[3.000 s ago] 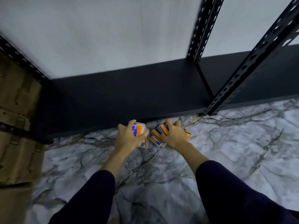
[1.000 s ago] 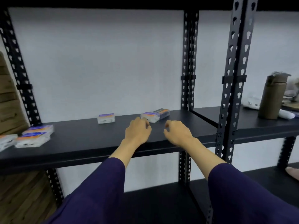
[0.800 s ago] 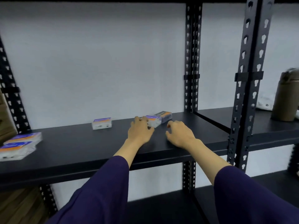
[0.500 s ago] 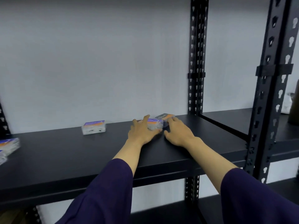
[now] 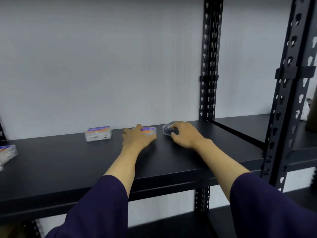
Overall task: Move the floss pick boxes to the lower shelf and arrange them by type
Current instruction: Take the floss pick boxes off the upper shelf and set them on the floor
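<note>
Both hands reach onto the black upper shelf (image 5: 68, 162). My left hand (image 5: 137, 137) lies over a clear floss pick box with a purple and orange label (image 5: 151, 130), fingers curled round it. My right hand (image 5: 184, 134) grips a darker floss pick box (image 5: 167, 129) from the right, thumb on its front face. Left of them stands another clear box with a purple label (image 5: 98, 133). More boxes (image 5: 7, 152) sit at the shelf's far left edge, partly cut off.
A black perforated upright (image 5: 208, 66) stands behind the right hand at the white wall. A nearer upright (image 5: 288, 91) rises at the right, with the adjoining shelf (image 5: 248, 124) beyond it. A lower shelf (image 5: 171, 227) shows below.
Three seconds ago both hands held orange boxes low by the bottom shelf. Since then the view rose to the upper shelf, and the hands reached forward and closed on two boxes there.
</note>
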Motion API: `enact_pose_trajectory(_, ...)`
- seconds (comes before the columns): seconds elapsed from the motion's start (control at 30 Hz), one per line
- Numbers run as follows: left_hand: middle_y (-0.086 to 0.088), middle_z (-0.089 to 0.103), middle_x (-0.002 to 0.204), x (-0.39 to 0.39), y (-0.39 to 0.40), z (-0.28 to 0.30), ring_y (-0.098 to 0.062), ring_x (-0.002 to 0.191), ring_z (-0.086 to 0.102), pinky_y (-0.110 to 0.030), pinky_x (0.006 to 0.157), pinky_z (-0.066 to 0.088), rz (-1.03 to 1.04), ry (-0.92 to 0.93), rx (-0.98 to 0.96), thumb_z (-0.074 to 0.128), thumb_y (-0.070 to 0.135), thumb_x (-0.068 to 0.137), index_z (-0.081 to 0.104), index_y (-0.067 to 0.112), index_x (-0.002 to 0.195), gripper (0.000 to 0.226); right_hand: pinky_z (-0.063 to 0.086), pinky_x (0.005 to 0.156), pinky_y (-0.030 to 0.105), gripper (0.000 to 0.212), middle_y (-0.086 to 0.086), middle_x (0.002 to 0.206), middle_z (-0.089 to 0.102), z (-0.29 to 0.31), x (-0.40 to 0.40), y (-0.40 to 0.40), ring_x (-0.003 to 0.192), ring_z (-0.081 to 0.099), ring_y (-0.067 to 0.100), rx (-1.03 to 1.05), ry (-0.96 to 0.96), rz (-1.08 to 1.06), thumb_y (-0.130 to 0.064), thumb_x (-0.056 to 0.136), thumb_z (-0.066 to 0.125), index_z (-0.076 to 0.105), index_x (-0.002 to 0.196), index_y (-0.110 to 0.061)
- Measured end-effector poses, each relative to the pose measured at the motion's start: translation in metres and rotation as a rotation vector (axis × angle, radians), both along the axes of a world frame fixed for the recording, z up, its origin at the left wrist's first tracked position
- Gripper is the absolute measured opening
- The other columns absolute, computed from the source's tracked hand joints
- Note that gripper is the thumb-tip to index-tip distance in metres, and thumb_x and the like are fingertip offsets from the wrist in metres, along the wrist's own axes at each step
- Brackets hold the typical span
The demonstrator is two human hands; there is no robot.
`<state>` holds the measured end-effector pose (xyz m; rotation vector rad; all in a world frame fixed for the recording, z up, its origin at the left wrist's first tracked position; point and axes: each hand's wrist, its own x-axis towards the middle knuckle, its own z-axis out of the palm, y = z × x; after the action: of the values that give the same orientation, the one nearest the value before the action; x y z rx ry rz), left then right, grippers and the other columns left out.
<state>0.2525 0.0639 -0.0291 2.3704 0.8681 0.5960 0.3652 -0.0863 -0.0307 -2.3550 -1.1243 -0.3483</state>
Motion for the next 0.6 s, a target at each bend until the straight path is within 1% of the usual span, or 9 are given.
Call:
enact_pose_trajectory(0.1, -0.015, 0.033, 0.135, -0.013, -0.009, 0.000, -0.035, 0.130, 0.032, -0.041, 0.095, 0.037, -0.006, 0.006, -0.002, 0.057, 0.062, 0.080, 0.043, 0.025, 0.135, 0.067, 0.049, 0.081, 0.035, 0.025, 0.004, 0.106, 0.064, 0.000, -0.022, -0.012, 0.096, 0.057, 0.023, 0.076, -0.028, -0.025, -0.028, 0.087, 0.052, 0.065, 0.097, -0.009)
enact_pose_trajectory(0.17, -0.015, 0.032, 0.136, -0.025, -0.016, 0.000, -0.036, 0.129, 0.033, -0.040, 0.096, 0.037, 0.002, 0.004, 0.008, 0.056, 0.064, 0.080, 0.043, 0.026, 0.136, 0.069, 0.049, 0.076, 0.034, 0.023, 0.003, 0.096, 0.065, -0.001, -0.040, -0.021, 0.089, 0.057, 0.022, 0.127, -0.058, -0.027, -0.029, 0.087, 0.052, 0.065, 0.089, -0.010)
enact_pose_trajectory(0.3, -0.014, 0.035, 0.132, -0.056, -0.031, -0.003, -0.036, 0.126, 0.036, -0.041, 0.096, 0.040, 0.009, 0.004, 0.048, 0.055, 0.070, 0.077, 0.042, 0.030, 0.138, 0.073, 0.042, 0.069, 0.032, 0.026, 0.001, 0.079, 0.064, -0.003, -0.078, -0.040, 0.077, 0.055, 0.020, 0.216, -0.170, -0.016, -0.029, 0.088, 0.053, 0.063, 0.073, -0.010)
enact_pose_trajectory(0.4, -0.012, 0.038, 0.127, -0.086, -0.048, -0.011, -0.035, 0.121, 0.039, -0.040, 0.092, 0.042, 0.042, -0.022, 0.121, 0.053, 0.073, 0.075, 0.044, 0.033, 0.135, 0.073, 0.035, 0.067, 0.029, 0.030, -0.001, 0.067, 0.058, -0.002, -0.097, -0.052, 0.068, 0.051, 0.019, 0.266, -0.207, -0.006, -0.029, 0.087, 0.055, 0.056, 0.063, -0.012)
enact_pose_trajectory(0.43, -0.012, 0.039, 0.125, -0.095, -0.052, -0.013, -0.036, 0.119, 0.040, -0.041, 0.092, 0.042, 0.058, -0.012, 0.161, 0.052, 0.075, 0.074, 0.044, 0.033, 0.134, 0.074, 0.036, 0.068, 0.030, 0.030, -0.003, 0.068, 0.057, 0.000, -0.101, -0.054, 0.070, 0.051, 0.018, 0.270, -0.192, 0.002, -0.031, 0.087, 0.056, 0.055, 0.064, -0.013)
enact_pose_trajectory(0.47, -0.012, 0.040, 0.125, -0.101, -0.054, -0.013, -0.037, 0.118, 0.041, -0.042, 0.095, 0.041, 0.072, 0.018, 0.204, 0.051, 0.079, 0.072, 0.044, 0.032, 0.133, 0.077, 0.039, 0.071, 0.031, 0.028, -0.004, 0.072, 0.057, 0.003, -0.103, -0.055, 0.076, 0.052, 0.018, 0.262, -0.173, 0.011, -0.035, 0.088, 0.056, 0.058, 0.069, -0.014)
enact_pose_trajectory(0.5, -0.013, 0.040, 0.126, -0.106, -0.053, -0.012, -0.039, 0.118, 0.042, -0.045, 0.100, 0.039, 0.082, 0.052, 0.251, 0.049, 0.083, 0.069, 0.043, 0.032, 0.131, 0.081, 0.042, 0.077, 0.033, 0.026, -0.004, 0.081, 0.058, 0.005, -0.104, -0.055, 0.086, 0.053, 0.018, 0.231, -0.155, 0.013, -0.041, 0.088, 0.057, 0.062, 0.081, -0.017)
enact_pose_trajectory(0.53, -0.012, 0.039, 0.129, -0.109, -0.050, -0.010, -0.039, 0.120, 0.041, -0.048, 0.104, 0.035, 0.081, 0.067, 0.298, 0.048, 0.086, 0.066, 0.042, 0.032, 0.130, 0.084, 0.042, 0.085, 0.035, 0.030, -0.002, 0.095, 0.059, 0.007, -0.104, -0.054, 0.100, 0.051, 0.019, 0.176, -0.131, 0.007, -0.048, 0.087, 0.057, 0.063, 0.096, -0.021)
enact_pose_trajectory(0.6, -0.007, 0.033, 0.139, -0.112, -0.040, -0.005, -0.035, 0.130, 0.035, -0.051, 0.110, 0.027, -0.008, 0.020, 0.387, 0.052, 0.085, 0.064, 0.041, 0.034, 0.130, 0.085, 0.033, 0.102, 0.041, 0.051, 0.005, 0.129, 0.049, 0.010, -0.101, -0.053, 0.127, 0.036, 0.023, 0.026, -0.007, 0.013, -0.062, 0.083, 0.056, 0.055, 0.124, -0.032)
